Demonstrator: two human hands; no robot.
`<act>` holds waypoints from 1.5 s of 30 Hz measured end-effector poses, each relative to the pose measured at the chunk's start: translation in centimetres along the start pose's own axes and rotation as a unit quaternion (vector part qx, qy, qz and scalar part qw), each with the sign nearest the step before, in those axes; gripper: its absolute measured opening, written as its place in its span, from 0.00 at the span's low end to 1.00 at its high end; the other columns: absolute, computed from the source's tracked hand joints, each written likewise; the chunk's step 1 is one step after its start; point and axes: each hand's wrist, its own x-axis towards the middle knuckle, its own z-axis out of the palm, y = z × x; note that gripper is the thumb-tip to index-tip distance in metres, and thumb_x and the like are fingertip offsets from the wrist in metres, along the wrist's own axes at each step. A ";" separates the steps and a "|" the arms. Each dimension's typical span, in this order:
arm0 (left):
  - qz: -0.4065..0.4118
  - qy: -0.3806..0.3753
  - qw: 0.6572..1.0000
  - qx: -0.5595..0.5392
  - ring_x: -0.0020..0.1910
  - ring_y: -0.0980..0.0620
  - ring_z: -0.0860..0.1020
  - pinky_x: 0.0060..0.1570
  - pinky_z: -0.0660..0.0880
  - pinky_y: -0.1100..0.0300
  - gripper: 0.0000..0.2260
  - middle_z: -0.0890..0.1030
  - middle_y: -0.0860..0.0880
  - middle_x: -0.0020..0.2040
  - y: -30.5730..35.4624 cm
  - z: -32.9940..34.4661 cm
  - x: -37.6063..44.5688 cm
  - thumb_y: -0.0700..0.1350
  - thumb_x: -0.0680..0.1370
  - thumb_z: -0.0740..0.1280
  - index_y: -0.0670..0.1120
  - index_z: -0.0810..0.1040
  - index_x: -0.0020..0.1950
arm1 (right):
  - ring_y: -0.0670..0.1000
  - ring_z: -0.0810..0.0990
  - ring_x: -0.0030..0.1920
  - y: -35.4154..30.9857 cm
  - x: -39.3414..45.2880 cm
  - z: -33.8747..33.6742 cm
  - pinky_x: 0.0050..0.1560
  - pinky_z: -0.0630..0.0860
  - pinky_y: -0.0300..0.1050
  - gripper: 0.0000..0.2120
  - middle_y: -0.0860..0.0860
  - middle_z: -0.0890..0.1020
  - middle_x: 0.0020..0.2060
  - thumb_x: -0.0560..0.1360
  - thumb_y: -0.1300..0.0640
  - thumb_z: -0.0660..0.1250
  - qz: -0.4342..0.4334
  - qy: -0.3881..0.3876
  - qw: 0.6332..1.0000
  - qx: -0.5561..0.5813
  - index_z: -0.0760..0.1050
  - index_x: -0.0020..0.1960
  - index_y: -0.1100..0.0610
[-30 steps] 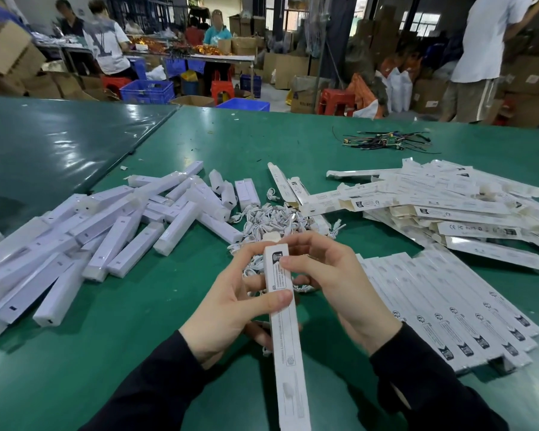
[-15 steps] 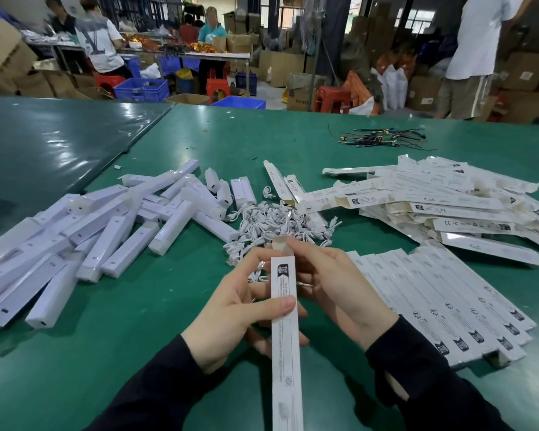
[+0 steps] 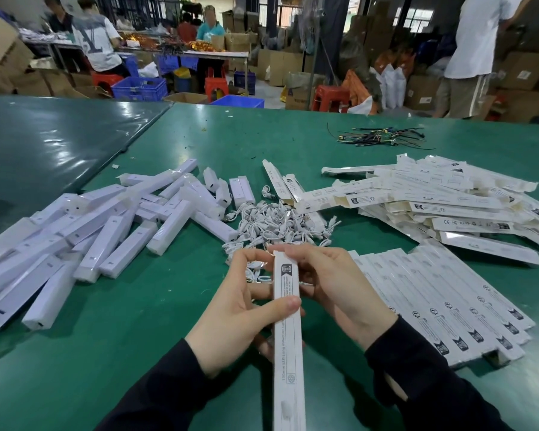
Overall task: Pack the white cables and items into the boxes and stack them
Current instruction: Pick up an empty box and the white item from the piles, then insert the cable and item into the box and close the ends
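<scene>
One long box (image 3: pixel 288 337) up in both my hands, right over the green table (image 3: pixel 137 353).

My left hand (image 3: pixel 246 309) wraps it from the side, thumb pressed flat across its printed face, fingers curled underneath; my right hand (image 3: pixel 333 287) pinches the far end, fingertips curled over the top flap. Just to the right of my right hand, a neat row of packed boxes (image 3: pixel 442 306) lies side by side, roughly nine or ten, too overlapped to count exactly. Straight beyond my fingers, a tangle of white cables (image 3: pixel 271 222), too many to count. Out left, a heap of white light bars (image 3: pixel 91 234), a couple dozen at least. Far right, a loose pile of empty flat boxes (image 3: pixel 433 197). Beyond that, a small bundle of dark wires (image 3: pixel 383 139).
</scene>
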 end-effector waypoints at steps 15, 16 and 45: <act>-0.058 0.028 0.989 -0.136 0.19 0.43 0.77 0.15 0.71 0.60 0.27 0.78 0.33 0.30 1.5 -1.4 1.0 0.37 0.68 0.74 0.44 0.69 0.65 | 0.46 0.82 0.40 0.8 -0.1 0.2 0.39 0.79 0.38 0.08 0.51 0.86 0.42 0.73 0.58 0.67 -0.186 -0.006 0.978 -0.095 0.86 0.43 0.54; -0.064 0.026 0.988 -0.138 0.16 0.44 0.75 0.12 0.68 0.63 0.27 0.76 0.33 0.28 1.9 -1.4 1.1 0.37 0.67 0.74 0.43 0.71 0.65 | 0.45 0.82 0.40 1.0 0.0 0.3 0.38 0.79 0.38 0.07 0.51 0.86 0.42 0.72 0.59 0.69 -0.181 -0.018 0.979 -0.087 0.86 0.43 0.54; 0.030 0.315 0.905 -0.283 0.26 0.54 0.73 0.25 0.74 0.64 0.10 0.79 0.49 0.32 1.6 -4.5 1.1 0.48 0.82 0.61 0.43 0.76 0.54 | 0.54 0.73 0.62 1.7 10.4 6.9 0.70 0.56 0.59 0.16 0.48 0.79 0.42 0.78 0.49 0.64 -0.154 0.041 0.756 -0.635 0.75 0.31 0.49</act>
